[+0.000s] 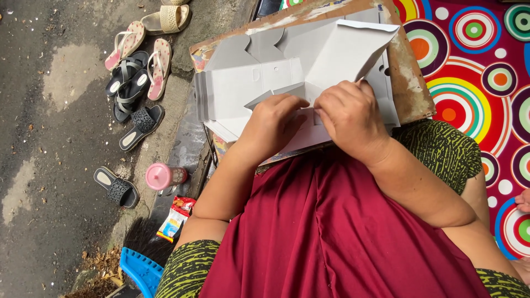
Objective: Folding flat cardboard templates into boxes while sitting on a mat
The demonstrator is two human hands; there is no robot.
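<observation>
The ground (49,182), dark and gritty, fills the whole 9 o'clock side. At 3 o'clock lies a red mat (480,83) patterned with coloured rings. The person's maroon cloth (331,232) covers the lap from the centre down to 6 o'clock, with green patterned fabric (441,146) at the knees.

A worn board (411,83) rests on the lap toward 12 o'clock. On it lies the flat white carton (259,83), a die-cut sheet, unfolded, with one big flap (348,52) lifted at 1 o'clock.

The left hand (273,124) sits just at the centre, knuckles up, fingers curled and pressed down on a small folded flap (279,92) of the carton. The right hand (348,118) is beside it toward 3 o'clock, almost touching it, fingers bent together and pushing on the sheet where the raised flap starts; whether it pinches the edge, I cannot tell.

Sandals (135,83) lie scattered on the ground between 9 and 11 o'clock, some pink, some black, and one more black one (116,187) toward 8 o'clock. A blue plastic thing (141,270) shows at 7 o'clock, next to a dark brush (141,237). A pink-lidded cup (163,176) lies at the kerb near 8 o'clock, and just below it a small snack packet (175,218).
</observation>
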